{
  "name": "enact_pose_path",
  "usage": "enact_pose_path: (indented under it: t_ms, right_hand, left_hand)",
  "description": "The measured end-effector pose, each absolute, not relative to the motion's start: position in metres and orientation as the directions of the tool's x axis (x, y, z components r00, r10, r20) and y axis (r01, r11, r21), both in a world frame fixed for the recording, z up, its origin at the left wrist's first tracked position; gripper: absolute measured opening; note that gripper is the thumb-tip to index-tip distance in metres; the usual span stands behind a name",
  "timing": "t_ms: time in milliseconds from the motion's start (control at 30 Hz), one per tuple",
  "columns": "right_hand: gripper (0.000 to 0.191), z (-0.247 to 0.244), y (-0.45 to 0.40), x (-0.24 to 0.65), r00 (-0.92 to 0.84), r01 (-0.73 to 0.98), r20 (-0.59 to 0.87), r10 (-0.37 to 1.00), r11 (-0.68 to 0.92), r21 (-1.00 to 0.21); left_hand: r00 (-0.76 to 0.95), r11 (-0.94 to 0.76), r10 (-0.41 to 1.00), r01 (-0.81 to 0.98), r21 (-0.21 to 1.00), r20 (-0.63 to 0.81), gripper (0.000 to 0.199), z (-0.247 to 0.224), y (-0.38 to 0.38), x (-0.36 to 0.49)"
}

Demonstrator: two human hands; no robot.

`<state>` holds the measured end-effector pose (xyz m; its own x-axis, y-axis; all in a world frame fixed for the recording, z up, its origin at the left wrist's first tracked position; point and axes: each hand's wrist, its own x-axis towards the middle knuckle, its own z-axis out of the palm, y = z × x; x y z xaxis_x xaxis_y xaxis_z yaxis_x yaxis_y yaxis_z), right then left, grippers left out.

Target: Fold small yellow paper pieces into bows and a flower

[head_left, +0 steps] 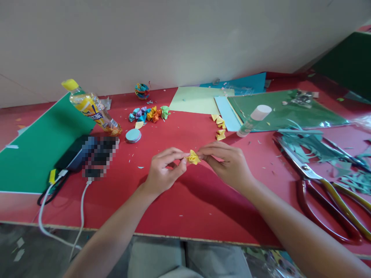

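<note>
Above the desk's (162, 216) middle, well in from its front edge, the left hand (164, 172) and right hand (228, 166) are pinching a folded yellow paper piece (193, 157) between their fingers from opposite sides, apparently so its frilled folds are keeping shape.

One folded yellow paper piece (193, 157) is held in the fingers (174, 156); three similar yellow pieces (220, 134) are seen beyond them, rightward. One glue stick (246, 125) is seen farther right. Left of the fingers, one bottle (92, 110), one stack of paper discs (133, 135), one multicoloured ball (142, 91) and two white cables (82, 208) are counted.
</note>
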<state>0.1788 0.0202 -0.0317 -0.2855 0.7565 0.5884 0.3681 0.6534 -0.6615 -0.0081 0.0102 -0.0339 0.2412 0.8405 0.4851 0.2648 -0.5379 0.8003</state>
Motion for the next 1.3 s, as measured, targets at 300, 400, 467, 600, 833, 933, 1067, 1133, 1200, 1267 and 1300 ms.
enact_pose_path:
  t_ms: [300,400,467,600,833,933,1067,1133,1200,1267,1300]
  right_hand:
    - [0.01,-0.0295,0.0199,0.1802,-0.289,0.433,0.607,0.74,0.667,-0.607]
    - [0.01,-0.0293,0.0202,0.1805,-0.291,0.432,0.598,0.747,0.66,-0.614]
    - [0.01,-0.0289,0.0201,0.1806,-0.299,0.43,0.595,0.747,0.661,-0.615]
    - [0.008,-0.0284,0.0201,0.1814,-0.319,0.426,0.586,0.745,0.665,-0.613]
    - [0.005,-0.0315,0.0209,0.1804,-0.362,0.401,0.6,0.713,0.7,-0.59]
    - [0.006,-0.0298,0.0203,0.1793,-0.365,0.391,0.594,0.717,0.697,-0.6]
    - [0.007,-0.0266,0.0195,0.18,-0.366,0.383,0.596,0.715,0.699,-0.604]
    - [0.006,-0.0264,0.0196,0.1809,-0.381,0.364,0.602,0.702,0.712,-0.6]
    - [0.006,-0.0271,0.0199,0.1817,-0.398,0.344,0.604,0.691,0.723,-0.6]
    - [0.006,-0.0281,0.02,0.1822,-0.406,0.328,0.599,0.69,0.722,-0.609]
    - [0.006,-0.0284,0.02,0.1824,-0.407,0.322,0.594,0.694,0.717,-0.618]
  left_hand:
    - [0.136,-0.512,0.857,0.323,0.796,0.497,0.016,-0.0359,0.0096,-0.005]
    - [0.126,-0.528,0.846,0.338,0.779,0.519,0.017,-0.0364,0.008,-0.0059]
    - [0.123,-0.536,0.84,0.34,0.773,0.528,0.023,-0.0369,0.007,-0.0064]
    - [0.136,-0.579,0.81,0.342,0.74,0.571,0.035,-0.0383,0.0079,-0.0072]
    - [0.314,-0.747,0.634,0.485,0.454,0.707,0.039,-0.038,0.011,-0.0094]
    - [0.257,-0.686,0.718,0.416,0.597,0.647,0.033,-0.0377,0.0101,-0.008]
    - [0.161,-0.493,0.87,0.297,0.818,0.466,0.025,-0.0357,0.0099,-0.0057]
    - [0.119,-0.396,0.918,0.246,0.885,0.377,0.024,-0.0346,0.01,-0.0052]
    - [0.098,-0.349,0.937,0.213,0.912,0.336,0.022,-0.0338,0.0099,-0.0051]
    - [0.095,-0.36,0.933,0.208,0.909,0.348,0.02,-0.0335,0.0096,-0.0053]
    - [0.096,-0.368,0.93,0.209,0.906,0.355,0.02,-0.0335,0.0095,-0.0054]
